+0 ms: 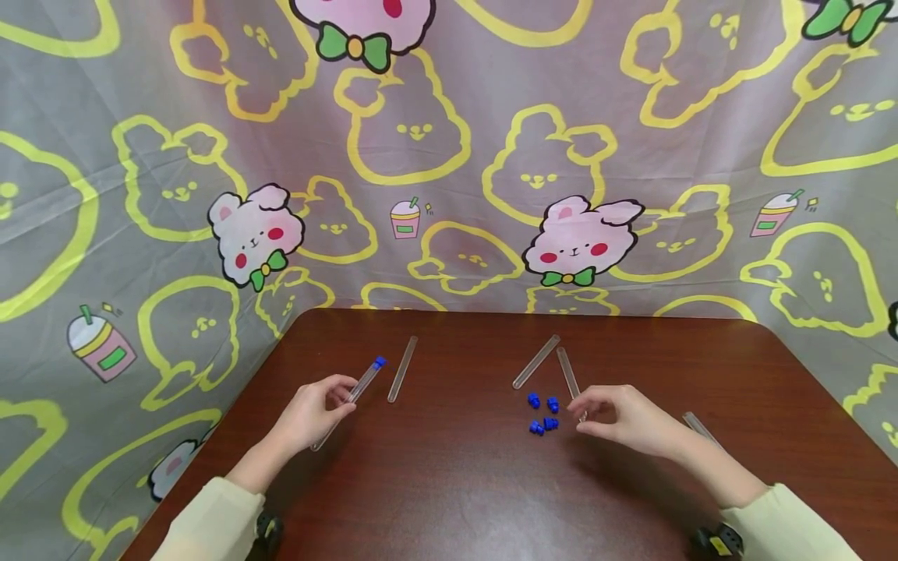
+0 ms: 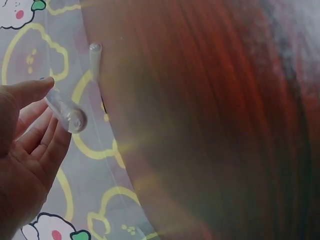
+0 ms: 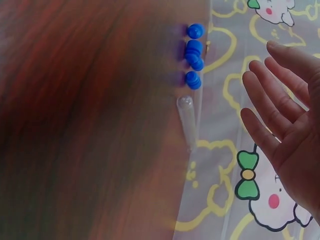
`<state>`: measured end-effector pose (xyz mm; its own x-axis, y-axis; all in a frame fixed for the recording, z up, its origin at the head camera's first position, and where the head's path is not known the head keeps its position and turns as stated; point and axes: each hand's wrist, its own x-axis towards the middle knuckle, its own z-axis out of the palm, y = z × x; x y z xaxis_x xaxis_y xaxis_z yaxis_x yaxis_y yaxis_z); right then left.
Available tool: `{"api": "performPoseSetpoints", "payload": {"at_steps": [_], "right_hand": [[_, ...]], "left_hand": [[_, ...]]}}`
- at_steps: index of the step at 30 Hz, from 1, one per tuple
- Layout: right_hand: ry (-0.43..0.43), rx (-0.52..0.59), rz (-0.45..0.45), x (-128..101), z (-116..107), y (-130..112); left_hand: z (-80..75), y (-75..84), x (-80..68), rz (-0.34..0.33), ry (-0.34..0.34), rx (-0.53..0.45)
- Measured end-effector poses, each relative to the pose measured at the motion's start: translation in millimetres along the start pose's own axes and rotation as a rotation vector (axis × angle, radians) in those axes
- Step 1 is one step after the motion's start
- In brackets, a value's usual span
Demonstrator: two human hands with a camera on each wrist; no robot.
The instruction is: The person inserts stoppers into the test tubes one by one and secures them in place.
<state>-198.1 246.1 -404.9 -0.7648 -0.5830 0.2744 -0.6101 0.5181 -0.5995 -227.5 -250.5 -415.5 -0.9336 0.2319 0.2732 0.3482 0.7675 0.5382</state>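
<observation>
In the head view my left hand [image 1: 309,414] pinches a clear test tube [image 1: 365,382] between thumb and fingers. A blue stopper [image 1: 380,361] sits in the tube's upper, far end. The left wrist view shows the tube's rounded bottom [image 2: 76,122] pointing towards the camera. My right hand [image 1: 629,418] is held over the right side of the table, its fingers apart and holding nothing. In the head view its fingertips overlap the near end of a lying test tube [image 1: 567,369]. Several loose blue stoppers [image 1: 551,423] lie just left of this hand.
Another clear tube [image 1: 403,369] lies right of the left hand. One more tube [image 1: 536,362] lies slanted behind the stoppers, and a further tube [image 1: 700,428] is partly hidden by the right forearm. A patterned curtain [image 1: 449,257] hangs behind the brown table [image 1: 449,483].
</observation>
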Motion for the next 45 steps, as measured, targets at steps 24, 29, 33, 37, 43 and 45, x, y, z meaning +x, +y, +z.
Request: {"api": "performPoseSetpoints", "payload": {"at_steps": [24, 29, 33, 37, 43, 45], "right_hand": [[0.054, -0.056, -0.012, -16.9, -5.0, 6.7], [0.058, -0.051, -0.011, -17.2, -5.1, 7.6], [0.068, -0.052, -0.012, -19.3, -5.2, 8.9], [0.087, -0.063, -0.013, -22.3, -6.0, 9.8], [0.104, -0.084, -0.006, -26.2, -7.3, 11.5], [0.102, -0.082, -0.001, -26.8, -7.6, 12.1]], "left_hand": [[10.5, -32.2, 18.0, -0.149, -0.104, 0.034], [12.4, -33.9, 17.5, -0.167, -0.118, 0.032], [13.7, -35.5, 17.3, -0.170, -0.121, 0.033], [13.2, -36.4, 17.5, -0.173, -0.119, 0.037], [12.4, -36.5, 17.2, -0.192, -0.119, 0.049], [12.6, -36.2, 16.7, -0.194, -0.118, 0.056]]}}
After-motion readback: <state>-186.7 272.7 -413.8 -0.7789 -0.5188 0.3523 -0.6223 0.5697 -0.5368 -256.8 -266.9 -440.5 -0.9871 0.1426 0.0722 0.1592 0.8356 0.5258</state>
